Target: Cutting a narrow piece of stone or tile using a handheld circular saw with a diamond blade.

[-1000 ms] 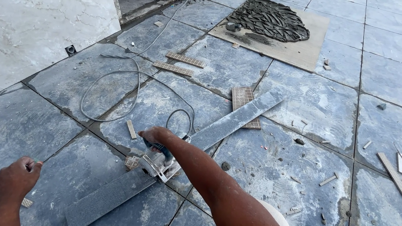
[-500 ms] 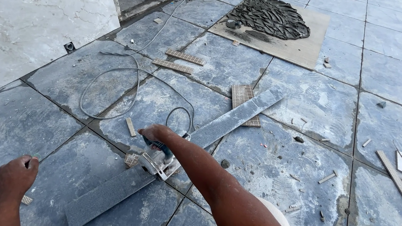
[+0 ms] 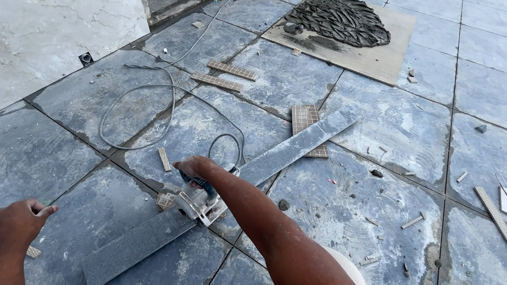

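Right hand [image 3: 192, 169] is wrapped shut around the handle of the cutter [image 3: 197, 198], a small corded tile saw, sitting on the strip [image 3: 224, 186], a long narrow grey tile lying diagonally flat on the floor [image 3: 402, 144]. Strip is down flat so the floor backs it along its whole length; the cutter's base sits on its top face roughly a third of the way up from the near end. Arm reaches straight out over it, which looks like it keeps the push in line with the strip. Cord [image 3: 145, 113] loops away to the upper left, behind the tool and off the strip. Left hand [image 3: 14, 230] is well apart to the left, loosely curled with knuckles near the floor; holds nothing I can see, though the palm side is hidden, and it looks like a brace. A small tile scrap [image 3: 33, 252] lies just beside it. Other offcuts lie scattered around, with a mortar board [image 3: 370, 58] at the top, well away.
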